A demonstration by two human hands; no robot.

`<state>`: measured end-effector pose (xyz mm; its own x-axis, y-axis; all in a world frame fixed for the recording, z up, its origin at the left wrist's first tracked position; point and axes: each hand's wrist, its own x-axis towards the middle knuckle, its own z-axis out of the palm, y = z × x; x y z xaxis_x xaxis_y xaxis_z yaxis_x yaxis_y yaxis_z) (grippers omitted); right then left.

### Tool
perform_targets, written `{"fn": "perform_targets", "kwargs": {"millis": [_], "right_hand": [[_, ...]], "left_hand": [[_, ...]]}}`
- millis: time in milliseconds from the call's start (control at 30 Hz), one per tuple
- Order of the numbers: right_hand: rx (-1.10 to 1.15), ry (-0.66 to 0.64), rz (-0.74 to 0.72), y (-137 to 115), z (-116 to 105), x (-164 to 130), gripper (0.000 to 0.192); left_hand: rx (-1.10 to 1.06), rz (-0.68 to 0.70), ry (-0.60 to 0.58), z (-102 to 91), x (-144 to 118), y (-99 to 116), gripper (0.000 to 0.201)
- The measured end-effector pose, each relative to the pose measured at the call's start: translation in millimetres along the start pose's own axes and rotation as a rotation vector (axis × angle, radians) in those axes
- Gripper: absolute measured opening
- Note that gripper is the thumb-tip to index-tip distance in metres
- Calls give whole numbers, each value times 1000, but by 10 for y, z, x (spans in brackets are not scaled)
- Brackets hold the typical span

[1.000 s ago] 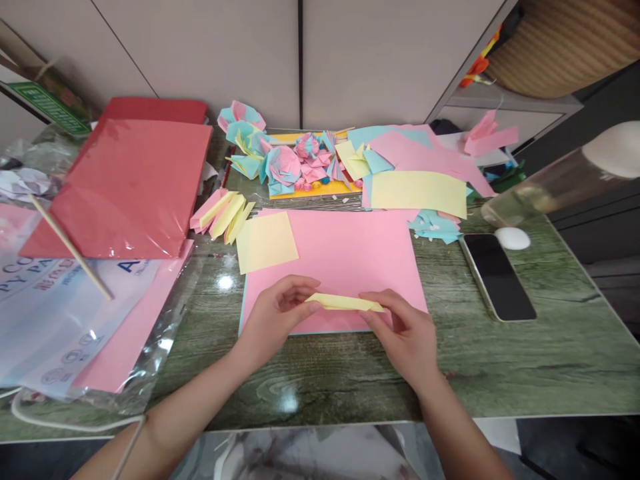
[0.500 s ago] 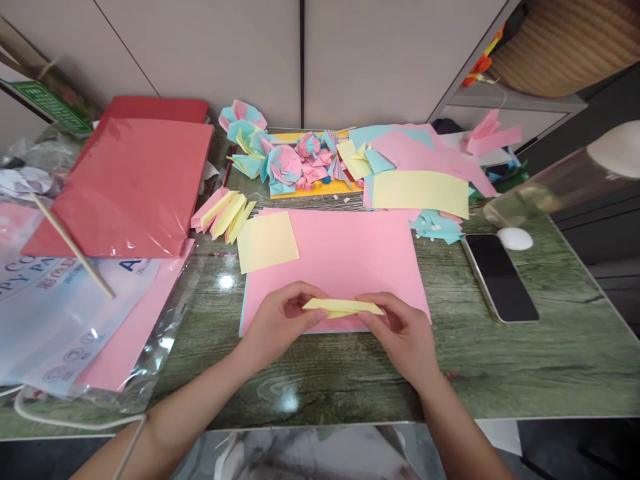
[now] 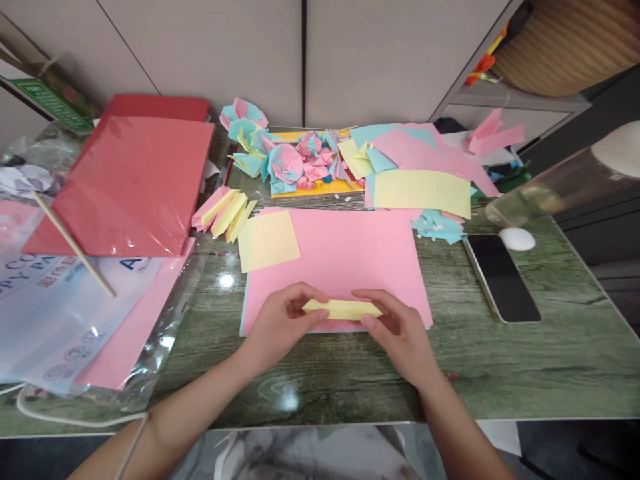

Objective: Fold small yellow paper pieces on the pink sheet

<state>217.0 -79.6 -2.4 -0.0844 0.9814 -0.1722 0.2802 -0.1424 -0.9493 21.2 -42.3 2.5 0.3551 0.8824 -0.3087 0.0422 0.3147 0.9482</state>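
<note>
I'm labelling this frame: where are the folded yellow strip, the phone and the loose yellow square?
folded yellow strip (image 3: 343,309), head view, middle of its top face.
phone (image 3: 501,275), head view, centre of the dark screen.
loose yellow square (image 3: 268,241), head view, its centre.

Counts: 2 hands, left hand (image 3: 280,325) and right hand (image 3: 400,333). 1 folded yellow strip (image 3: 343,309). 1 large pink sheet (image 3: 340,257). 1 yellow square (image 3: 268,241) and 1 yellow rectangle (image 3: 421,192). 1 phone (image 3: 501,276). 1 wooden stick (image 3: 73,245). 1 red paper pack (image 3: 127,183). Folded paper flowers (image 3: 285,160) at the back: roughly 5, too jumbled to count exactly.
</note>
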Motion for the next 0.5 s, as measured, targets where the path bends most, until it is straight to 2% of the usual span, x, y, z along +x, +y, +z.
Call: {"fn": "perform_targets", "kwargs": {"millis": [167,267,367,500], "right_hand": [[13,-15,49,-19,21,14,18],[-45,2,27,-19,43,21,13],[-87,24,-7,-16,52,24,13],[-34,18,-20,-13,51,26,12]], "left_hand": [[33,10,8,6,-15,-12,16],[47,-3,2,1,-11,-21,21],[47,-24,-47,-11,-11,-24,16],[44,-26,-91,-23,-25,-21,15]]}}
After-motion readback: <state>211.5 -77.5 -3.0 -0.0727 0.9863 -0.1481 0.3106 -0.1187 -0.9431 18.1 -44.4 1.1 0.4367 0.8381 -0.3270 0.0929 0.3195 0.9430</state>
